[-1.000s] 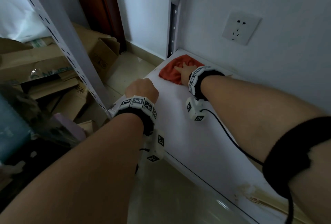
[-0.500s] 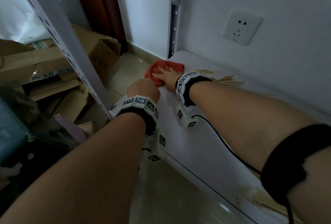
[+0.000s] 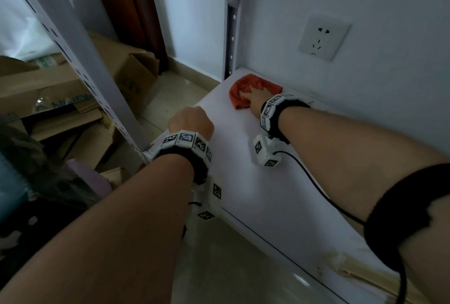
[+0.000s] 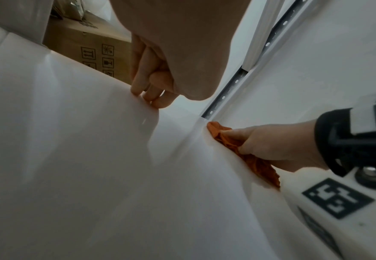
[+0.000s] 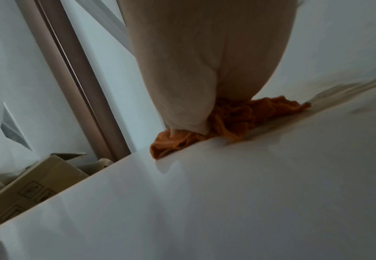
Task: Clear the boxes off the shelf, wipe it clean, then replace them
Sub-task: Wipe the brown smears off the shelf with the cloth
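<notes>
The white shelf [image 3: 243, 182] carries no boxes. An orange cloth [image 3: 239, 94] lies bunched in its far back corner, against the wall. My right hand [image 3: 257, 96] presses down on the cloth and grips it; the left wrist view shows the fingers [image 4: 233, 135] bent into the cloth [image 4: 256, 163]. Only the heel of that hand shows over the cloth [image 5: 233, 119] in the right wrist view. My left hand [image 3: 191, 121] is curled like a fist at the shelf's left edge, its fingertips [image 4: 151, 98] touching the board, holding nothing. Cardboard boxes [image 3: 131, 72] stand on the floor to the left.
A slanted white perforated upright [image 3: 73, 43] crosses in front of the boxes, and a back post [image 3: 231, 23] stands at the corner. A wall socket [image 3: 323, 36] sits above the shelf. The shelf's near right edge has a brownish peeled patch [image 3: 345, 272].
My right hand swept the cloth from the back corner out to the shelf's left edge, then back into the corner. The left hand stayed in place.
</notes>
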`<state>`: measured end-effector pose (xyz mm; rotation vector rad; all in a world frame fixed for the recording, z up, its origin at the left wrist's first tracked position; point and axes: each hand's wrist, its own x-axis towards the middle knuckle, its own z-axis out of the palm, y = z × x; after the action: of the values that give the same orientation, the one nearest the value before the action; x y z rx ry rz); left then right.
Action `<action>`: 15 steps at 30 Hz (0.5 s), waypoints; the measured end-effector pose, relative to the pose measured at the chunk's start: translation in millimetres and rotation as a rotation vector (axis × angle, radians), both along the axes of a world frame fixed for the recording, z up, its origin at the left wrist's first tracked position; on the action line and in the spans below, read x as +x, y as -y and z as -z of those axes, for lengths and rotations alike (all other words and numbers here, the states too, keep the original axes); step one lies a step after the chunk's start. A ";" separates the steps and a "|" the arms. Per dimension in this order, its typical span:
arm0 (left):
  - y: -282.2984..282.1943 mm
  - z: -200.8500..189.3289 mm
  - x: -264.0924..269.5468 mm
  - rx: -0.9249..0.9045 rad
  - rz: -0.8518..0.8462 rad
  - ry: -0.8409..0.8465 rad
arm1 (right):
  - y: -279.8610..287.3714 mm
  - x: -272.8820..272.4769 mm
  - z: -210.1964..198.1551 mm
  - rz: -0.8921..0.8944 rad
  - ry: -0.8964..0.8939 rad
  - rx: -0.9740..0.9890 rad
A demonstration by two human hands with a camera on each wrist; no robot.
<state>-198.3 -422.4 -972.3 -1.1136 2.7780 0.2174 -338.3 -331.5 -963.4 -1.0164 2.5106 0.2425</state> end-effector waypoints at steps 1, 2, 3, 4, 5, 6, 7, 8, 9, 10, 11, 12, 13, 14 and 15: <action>-0.3 0.1 0.1 0.002 0.000 0.000 | 2.5 2.8 0.3 0.018 0.025 -0.030; -0.8 0.2 0.5 0.006 0.000 -0.003 | 4.7 6.5 0.9 0.033 0.055 -0.064; -1.3 0.2 1.0 0.008 -0.002 -0.009 | 7.5 12.2 1.8 0.026 0.077 -0.081; -1.7 0.0 1.6 0.006 -0.004 -0.015 | 10.7 17.9 3.0 0.003 0.089 -0.097; -2.3 -0.2 1.8 0.001 -0.002 -0.020 | 13.6 24.2 3.4 -0.033 0.092 -0.110; -3.3 -0.9 2.3 -0.003 0.003 -0.025 | 15.0 31.0 5.2 -0.066 0.092 -0.125; -4.6 -1.6 2.4 -0.006 0.010 -0.031 | 15.0 37.5 4.5 -0.108 0.092 -0.136; -5.9 -2.5 2.8 -0.008 0.014 -0.040 | 11.5 41.8 5.0 -0.184 0.070 -0.113; -7.1 -3.2 2.9 -0.005 0.015 -0.043 | 8.9 42.1 6.1 -0.245 0.050 -0.082; -7.8 -4.0 3.4 0.001 0.014 -0.038 | 5.0 38.2 10.5 -0.273 0.052 -0.068; -8.2 -4.3 4.0 0.005 0.012 -0.026 | 1.0 33.7 12.5 -0.269 0.058 -0.074; -8.4 -4.5 5.0 0.008 0.009 -0.013 | -5.2 28.2 13.5 -0.238 0.073 -0.086; -8.7 -4.5 5.7 0.010 0.006 -0.003 | -10.6 20.4 16.4 -0.193 0.090 -0.109; -8.9 -4.7 6.3 0.011 0.005 0.004 | -17.7 12.1 17.1 -0.131 0.103 -0.136; -9.0 -5.0 6.5 0.013 0.005 0.010 | -25.2 3.0 18.1 -0.070 0.100 -0.149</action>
<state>-191.8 -413.4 -967.3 -1.1022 2.7665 0.2279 -335.3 -306.3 -981.5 -1.1461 2.4345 0.0238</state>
